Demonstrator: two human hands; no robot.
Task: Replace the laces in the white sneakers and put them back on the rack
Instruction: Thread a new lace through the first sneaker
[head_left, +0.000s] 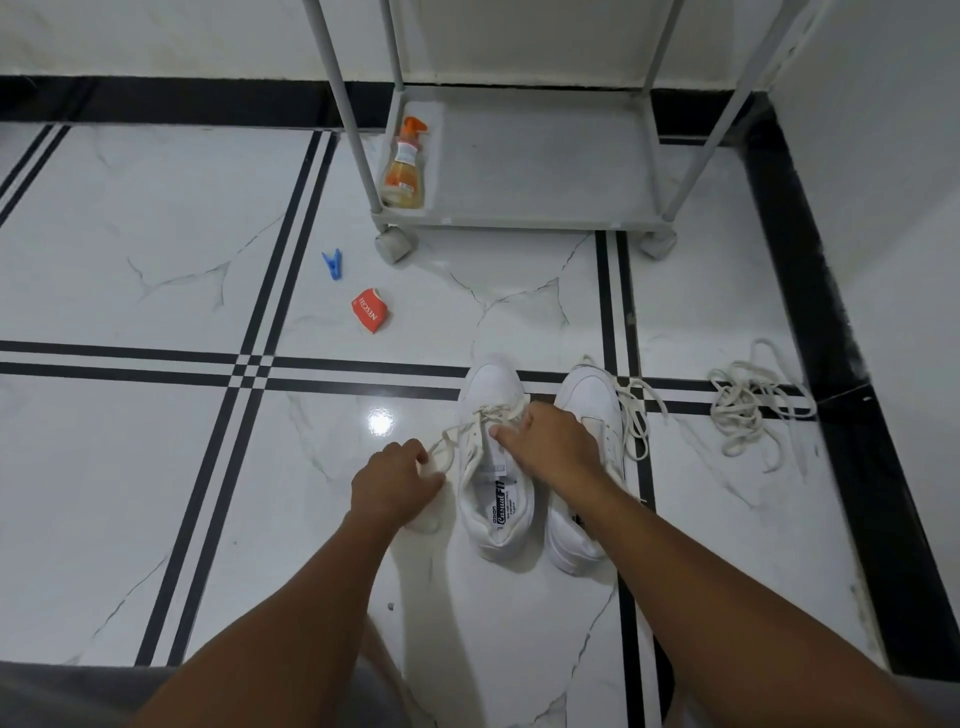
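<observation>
White marble floor (156, 234) with black lines is filling my head view. I'm seeing the rack (519, 221) holding only a spray bottle (404, 166). My left hand (395, 480) is gripping a lace (452, 434) of the left sneaker (496, 514); my right hand (550, 444) is pinching near its eyelets, hiding part of the right sneaker (592, 400). Loose laces (748, 410), peg (332, 264) and red sachet (370, 310) are lying apart.

A glare spot (380, 422) is shining on the white tiled floor (156, 234), in front of the wall (156, 36).
</observation>
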